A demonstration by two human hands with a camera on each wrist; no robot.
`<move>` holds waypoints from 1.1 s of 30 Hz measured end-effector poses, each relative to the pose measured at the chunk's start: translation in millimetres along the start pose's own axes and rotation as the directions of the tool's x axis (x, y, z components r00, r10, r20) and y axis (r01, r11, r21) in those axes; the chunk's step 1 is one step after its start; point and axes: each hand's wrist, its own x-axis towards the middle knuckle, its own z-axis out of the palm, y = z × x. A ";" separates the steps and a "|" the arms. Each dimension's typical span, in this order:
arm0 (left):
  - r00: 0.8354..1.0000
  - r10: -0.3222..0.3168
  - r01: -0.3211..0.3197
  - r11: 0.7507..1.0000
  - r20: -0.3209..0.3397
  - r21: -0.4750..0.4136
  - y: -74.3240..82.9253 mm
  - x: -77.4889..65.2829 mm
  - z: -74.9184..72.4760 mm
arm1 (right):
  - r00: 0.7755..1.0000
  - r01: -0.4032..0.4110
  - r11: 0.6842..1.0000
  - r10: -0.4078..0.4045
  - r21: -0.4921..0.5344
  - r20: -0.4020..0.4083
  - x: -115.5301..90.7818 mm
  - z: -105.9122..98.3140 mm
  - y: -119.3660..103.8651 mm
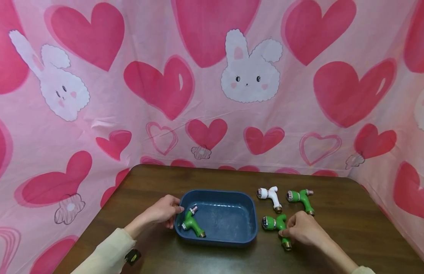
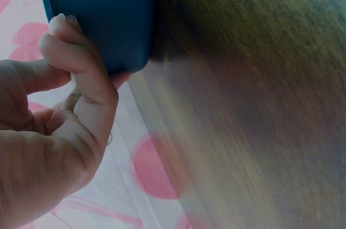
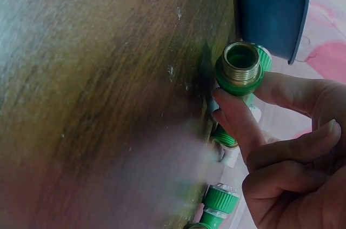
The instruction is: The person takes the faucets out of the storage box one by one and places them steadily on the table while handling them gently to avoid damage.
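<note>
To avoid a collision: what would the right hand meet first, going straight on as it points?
Beyond the green tap it pinches, the right hand would probably meet the blue basin on its right side; depth is unclear.

At lower centre, the bin [image 1: 225, 222] is open from above, with free room for a hand across its middle and right; a tap [image 1: 191, 224] blocks its left end and the left hand [image 1: 164, 209] its left wall. Only a slim gap parts bin and front tap [image 1: 279, 222]. The white tap [image 1: 273, 195], rear tap [image 1: 303, 198] and right hand [image 1: 302, 228] crowd the right; beyond, the surface [image 1: 362, 228] at lower right lies free.
</note>
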 end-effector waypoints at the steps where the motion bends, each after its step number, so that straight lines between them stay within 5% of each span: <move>1: 1.000 0.001 -0.001 1.000 0.002 -0.001 -0.4 -0.5 0.3 | 1.000 0.002 1.000 -0.002 0.003 0.003 -0.6 0.7 0.3; 33: 1.000 -0.009 0.009 1.000 -0.006 -0.007 -3.4 2.5 0.6 | 0.999 -0.039 0.999 0.038 -0.022 -0.029 -0.9 4.6 0.0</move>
